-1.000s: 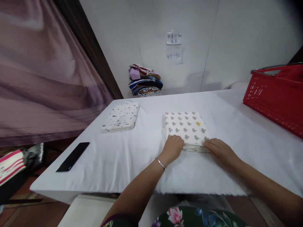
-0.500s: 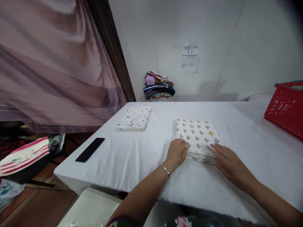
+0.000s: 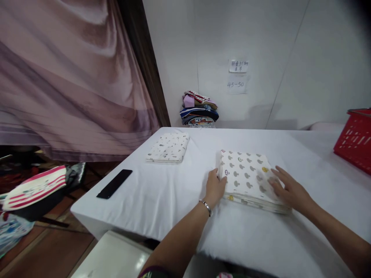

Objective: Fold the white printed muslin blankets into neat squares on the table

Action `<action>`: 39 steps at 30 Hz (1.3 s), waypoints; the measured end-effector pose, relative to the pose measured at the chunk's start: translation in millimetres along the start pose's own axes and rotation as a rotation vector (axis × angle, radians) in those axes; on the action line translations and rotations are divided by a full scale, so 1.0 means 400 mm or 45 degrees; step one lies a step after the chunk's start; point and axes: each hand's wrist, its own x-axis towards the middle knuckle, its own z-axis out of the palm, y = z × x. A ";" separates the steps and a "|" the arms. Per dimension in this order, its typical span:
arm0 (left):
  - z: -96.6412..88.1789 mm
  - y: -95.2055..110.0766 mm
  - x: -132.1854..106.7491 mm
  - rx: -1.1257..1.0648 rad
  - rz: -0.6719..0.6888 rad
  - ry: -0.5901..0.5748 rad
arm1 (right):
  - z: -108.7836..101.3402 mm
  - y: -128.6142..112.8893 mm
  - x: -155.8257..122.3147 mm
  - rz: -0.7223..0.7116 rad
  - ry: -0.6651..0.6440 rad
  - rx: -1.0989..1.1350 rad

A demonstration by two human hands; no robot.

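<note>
A folded white cloth (image 3: 246,173) with grey mushroom-like prints and a few yellow and purple ones lies in several layers on the table. My left hand (image 3: 215,188) grips its near left edge, the thumb on top and the fingers along the side. At the right edge, my right hand (image 3: 292,193) rests with its fingers apart, touching the top layer. Farther left lies a second folded white cloth (image 3: 168,148) with small dark prints, away from both hands.
A white cloth covers the table (image 3: 185,216). Near its left edge lies a black phone-like slab (image 3: 115,183). A red basket (image 3: 355,141) stands at the right. Behind the table is a stack of folded fabrics (image 3: 199,110). A white stool (image 3: 113,255) sits below left.
My left hand has moved from the cloth's near corner up to its left side. My right hand's fingers have spread at the right edge. The lower layers show more at the front.
</note>
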 end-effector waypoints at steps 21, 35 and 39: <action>0.056 0.044 0.014 0.029 -0.031 -0.183 | 0.038 0.106 0.225 0.538 -0.088 0.591; 0.060 0.074 0.031 -0.263 -0.386 -0.306 | -0.009 0.111 0.071 0.651 -0.239 0.379; 0.022 0.061 0.066 -0.181 -0.326 -0.128 | 0.005 0.070 0.029 0.497 -0.312 0.352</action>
